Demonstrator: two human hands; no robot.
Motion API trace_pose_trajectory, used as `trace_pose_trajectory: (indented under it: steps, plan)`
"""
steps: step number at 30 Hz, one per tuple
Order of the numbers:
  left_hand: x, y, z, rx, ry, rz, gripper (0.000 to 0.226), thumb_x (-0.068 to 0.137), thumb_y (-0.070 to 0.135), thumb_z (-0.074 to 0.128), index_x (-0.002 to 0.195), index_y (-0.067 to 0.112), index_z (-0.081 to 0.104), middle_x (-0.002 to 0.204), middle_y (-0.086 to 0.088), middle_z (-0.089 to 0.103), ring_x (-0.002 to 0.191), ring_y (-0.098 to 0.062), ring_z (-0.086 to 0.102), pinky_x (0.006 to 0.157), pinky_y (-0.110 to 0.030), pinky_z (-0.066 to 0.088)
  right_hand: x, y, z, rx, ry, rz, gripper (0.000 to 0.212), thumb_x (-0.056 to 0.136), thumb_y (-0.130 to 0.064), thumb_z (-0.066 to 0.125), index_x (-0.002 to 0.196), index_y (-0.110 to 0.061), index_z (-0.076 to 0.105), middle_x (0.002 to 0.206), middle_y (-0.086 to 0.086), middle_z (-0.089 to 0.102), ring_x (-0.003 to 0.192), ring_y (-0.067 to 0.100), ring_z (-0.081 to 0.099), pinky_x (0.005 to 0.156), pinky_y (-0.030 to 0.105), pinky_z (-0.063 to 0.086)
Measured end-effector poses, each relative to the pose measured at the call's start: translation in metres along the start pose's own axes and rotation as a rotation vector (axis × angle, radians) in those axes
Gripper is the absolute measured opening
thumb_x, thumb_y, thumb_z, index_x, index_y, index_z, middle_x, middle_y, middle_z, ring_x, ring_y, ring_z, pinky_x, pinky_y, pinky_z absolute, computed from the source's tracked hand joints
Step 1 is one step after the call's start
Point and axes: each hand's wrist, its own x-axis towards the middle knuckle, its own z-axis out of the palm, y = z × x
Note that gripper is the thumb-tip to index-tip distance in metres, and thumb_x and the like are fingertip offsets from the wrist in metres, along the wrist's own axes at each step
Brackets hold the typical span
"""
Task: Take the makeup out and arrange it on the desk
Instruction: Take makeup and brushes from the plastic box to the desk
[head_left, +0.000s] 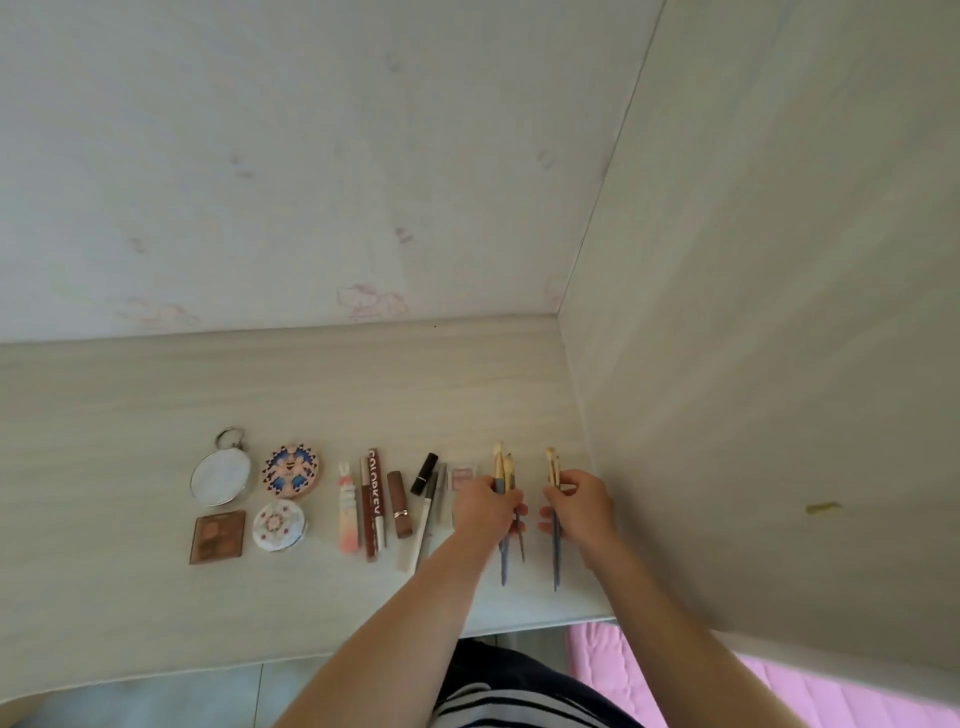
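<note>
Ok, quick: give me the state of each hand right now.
Left hand: closed, gripping a few makeup brushes.
Right hand: closed, gripping a second brush bundle.

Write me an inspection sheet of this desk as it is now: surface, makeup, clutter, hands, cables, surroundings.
Surface: pale wood-grain desk, with the makeup in a row near the front edge.
Job's things: round mirror, patterned compact, brown palette and white compact at the left; COLORKEY tube, brown lipstick and black lipstick in the middle.
Clutter: nothing seen.
Hands: left hand grips a brush bundle; right hand grips a second brush bundle, fingers curled round the handles.
Cables: nothing seen.
Surroundings: back wall, side panel at the right, pink fabric below the desk edge.
</note>
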Motion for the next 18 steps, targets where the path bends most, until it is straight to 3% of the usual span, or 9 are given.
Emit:
trace_pose_trajectory:
  steps: [7, 11, 14, 18]
  plan:
    - [0.011, 0.006, 0.008, 0.163, 0.040, 0.036, 0.011, 0.090, 0.021, 0.062, 0.080, 0.017, 0.060, 0.074, -0.001, 0.071, 0.063, -0.020, 0.070, 0.069, -0.040, 0.060, 0.026, 0.001, 0.008, -0.173, 0.070, -0.066, 0.008, 0.084, -0.010, 0.064, 0.091, -0.009, 0.069, 0.080, 0.010, 0.071, 0.073, 0.029, 0.068, 0.071, 0.041, 0.058]
    - [0.028, -0.007, 0.011, 0.193, 0.084, 0.019, 0.019, 0.089, 0.021, 0.061, 0.073, 0.010, 0.060, 0.073, -0.008, 0.068, 0.069, -0.028, 0.069, 0.072, -0.045, 0.059, 0.037, 0.007, 0.009, -0.209, 0.083, -0.090, 0.008, 0.082, -0.009, 0.065, 0.089, -0.008, 0.070, 0.085, 0.013, 0.072, 0.079, 0.031, 0.068, 0.073, 0.040, 0.056]
    - [0.051, -0.026, 0.014, 0.185, 0.098, -0.006, 0.013, 0.084, 0.016, 0.059, 0.072, 0.011, 0.062, 0.077, -0.015, 0.069, 0.075, -0.033, 0.069, 0.071, -0.047, 0.059, 0.043, 0.014, 0.011, -0.244, 0.088, -0.093, 0.014, 0.080, -0.005, 0.065, 0.092, -0.007, 0.071, 0.091, 0.014, 0.072, 0.086, 0.031, 0.068, 0.079, 0.041, 0.055]
    - [0.072, -0.043, 0.021, 0.188, 0.088, -0.003, 0.009, 0.078, 0.017, 0.053, 0.073, 0.011, 0.058, 0.081, -0.019, 0.069, 0.079, -0.038, 0.069, 0.070, -0.050, 0.059, 0.047, 0.022, 0.012, -0.243, 0.087, -0.063, 0.014, 0.082, -0.005, 0.062, 0.091, -0.012, 0.070, 0.091, 0.011, 0.071, 0.084, 0.031, 0.068, 0.077, 0.045, 0.057]
